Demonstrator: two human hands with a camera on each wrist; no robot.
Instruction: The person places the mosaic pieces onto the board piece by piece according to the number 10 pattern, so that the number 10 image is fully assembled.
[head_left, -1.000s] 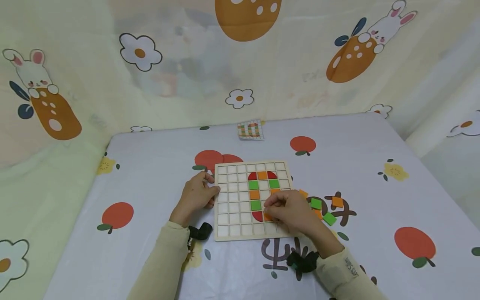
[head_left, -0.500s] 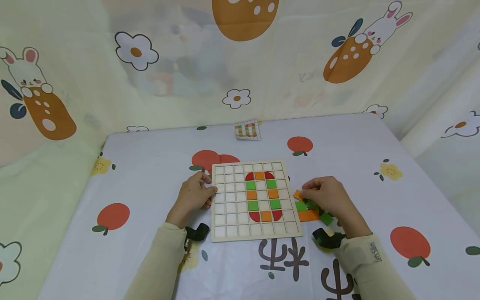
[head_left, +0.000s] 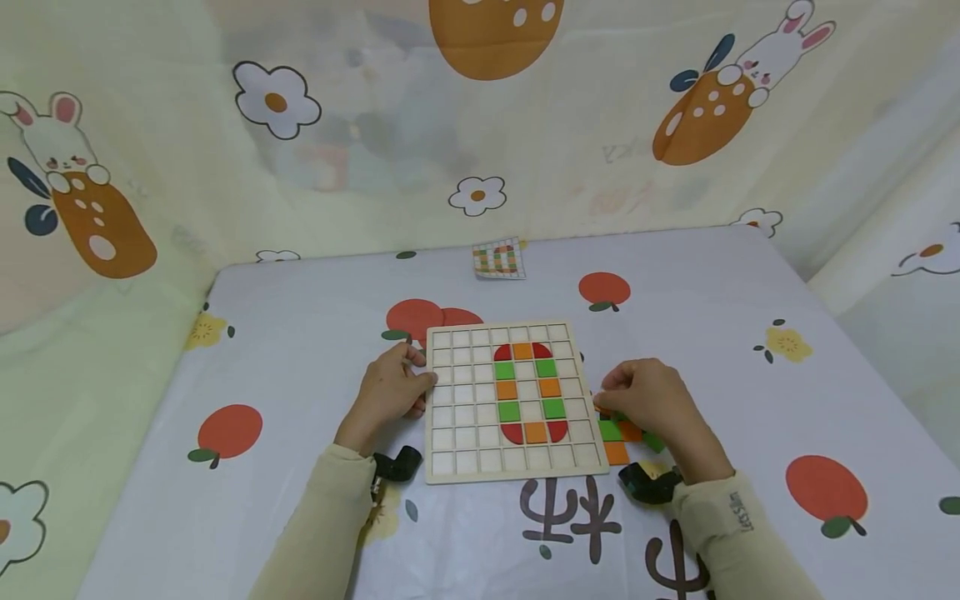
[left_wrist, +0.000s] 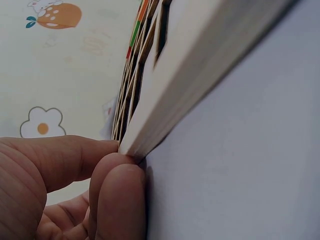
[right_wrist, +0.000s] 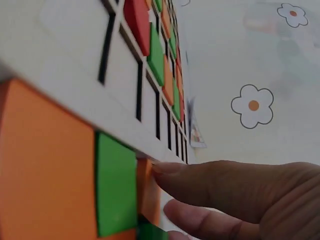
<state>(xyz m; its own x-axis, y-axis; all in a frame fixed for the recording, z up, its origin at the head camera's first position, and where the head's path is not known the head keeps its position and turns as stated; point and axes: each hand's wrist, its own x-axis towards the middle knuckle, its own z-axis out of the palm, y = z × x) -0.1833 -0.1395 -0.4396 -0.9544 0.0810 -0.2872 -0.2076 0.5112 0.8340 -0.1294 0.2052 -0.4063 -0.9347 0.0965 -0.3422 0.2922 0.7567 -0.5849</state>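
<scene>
A wooden grid board (head_left: 457,417) lies flat on the table. Red quarter-round, orange and green tiles form an upright ring in its right half. On the board's left edge, my left hand (head_left: 386,387) pinches the rim with thumb and fingers, seen close in the left wrist view. Beside the right edge, my right hand (head_left: 651,398) pinches a small orange tile (right_wrist: 148,192), which stands tilted in the right wrist view. Next to it lie a loose green tile (right_wrist: 116,185) and a larger-looking orange tile (right_wrist: 47,170) near the rim. Part of the pile is hidden under my right hand.
A small card (head_left: 498,260) with a printed coloured grid lies at the table's back edge. Other loose tiles, among them a green tile (head_left: 652,442), lie by the right hand. A patterned curtain (head_left: 375,125) hangs behind the table. Dark wrist cameras sit by both sleeves.
My right hand has left the board's lower right part, where a red piece now shows, and moved right to the loose tiles. Some tiles have shifted against the board's right edge. The left hand stays put.
</scene>
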